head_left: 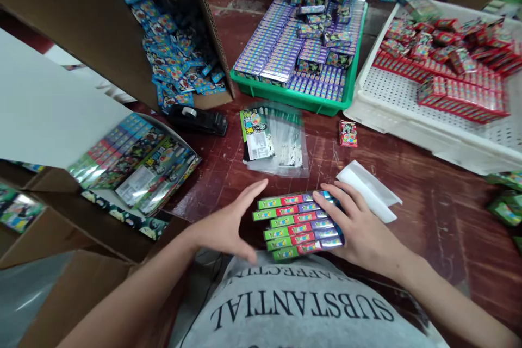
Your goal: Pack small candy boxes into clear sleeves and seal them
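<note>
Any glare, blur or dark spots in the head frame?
Head view: glare on purple boxes in the green tray; left hand slightly soft, maybe motion blur; cardboard box shadowed inside; stacked small boxes: colours clear, fine print unreadable.

Multicoloured boxes (302,228); six uneven rows

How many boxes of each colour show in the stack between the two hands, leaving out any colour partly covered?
Green boxes: 6
Red boxes: 6
Purple boxes: 6
Total: 18
Blue boxes at the far end are partly hidden by the right hand, so they are not counted.
</note>
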Demonstrator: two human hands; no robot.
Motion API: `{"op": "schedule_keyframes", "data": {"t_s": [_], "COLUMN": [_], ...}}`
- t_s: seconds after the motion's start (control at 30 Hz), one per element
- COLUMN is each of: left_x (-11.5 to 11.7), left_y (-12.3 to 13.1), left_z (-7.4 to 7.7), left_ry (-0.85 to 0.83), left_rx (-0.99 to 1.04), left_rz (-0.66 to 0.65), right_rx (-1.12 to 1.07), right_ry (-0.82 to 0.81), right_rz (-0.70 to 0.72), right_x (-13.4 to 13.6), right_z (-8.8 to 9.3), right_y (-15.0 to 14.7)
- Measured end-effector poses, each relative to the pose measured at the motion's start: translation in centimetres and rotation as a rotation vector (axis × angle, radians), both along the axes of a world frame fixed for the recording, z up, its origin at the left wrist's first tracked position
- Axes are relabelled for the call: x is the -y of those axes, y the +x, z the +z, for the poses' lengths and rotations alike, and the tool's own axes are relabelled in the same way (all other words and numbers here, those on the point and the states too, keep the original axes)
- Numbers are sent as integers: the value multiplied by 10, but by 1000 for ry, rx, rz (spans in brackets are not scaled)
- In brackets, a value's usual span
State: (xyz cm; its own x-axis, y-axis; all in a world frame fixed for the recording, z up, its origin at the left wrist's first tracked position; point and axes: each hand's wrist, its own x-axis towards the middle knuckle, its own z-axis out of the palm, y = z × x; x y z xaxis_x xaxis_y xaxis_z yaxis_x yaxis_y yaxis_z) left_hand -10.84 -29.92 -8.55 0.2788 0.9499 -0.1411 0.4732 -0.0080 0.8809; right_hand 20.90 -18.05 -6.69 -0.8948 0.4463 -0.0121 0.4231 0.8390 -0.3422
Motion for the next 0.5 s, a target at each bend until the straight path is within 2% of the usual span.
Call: {"op": "schedule_keyframes", "data": {"t_s": [0.07,0.13,0.2,0.27,0.37,0.4,0.5], "left_x": [24,36,37,35,41,48,76], "left_y": [11,27,40,40,10,-7,-67], "left_z": [-9,-19,-24,-22,-10,-5,1], "left_ry": [34,65,91,100,158,211,384], "left_rx": [-37,-44,-60,-93,-198,-275,-653], "left_rz": [23,31,60,69,122,214,652], "right_rx": [-9,0,6,-7,-30,-29,-28], "right_ry": [12,50,123,189,181,160,100], "right_rz": [-12,-4,20,77,221,255,276], "right_x": [2,4,4,1,-10,-14,-26], "right_z": [-3,-4,-5,-5,-9,-10,-11], "right_y": [-3,-8,-14,-21,-32,-36,-46]}}
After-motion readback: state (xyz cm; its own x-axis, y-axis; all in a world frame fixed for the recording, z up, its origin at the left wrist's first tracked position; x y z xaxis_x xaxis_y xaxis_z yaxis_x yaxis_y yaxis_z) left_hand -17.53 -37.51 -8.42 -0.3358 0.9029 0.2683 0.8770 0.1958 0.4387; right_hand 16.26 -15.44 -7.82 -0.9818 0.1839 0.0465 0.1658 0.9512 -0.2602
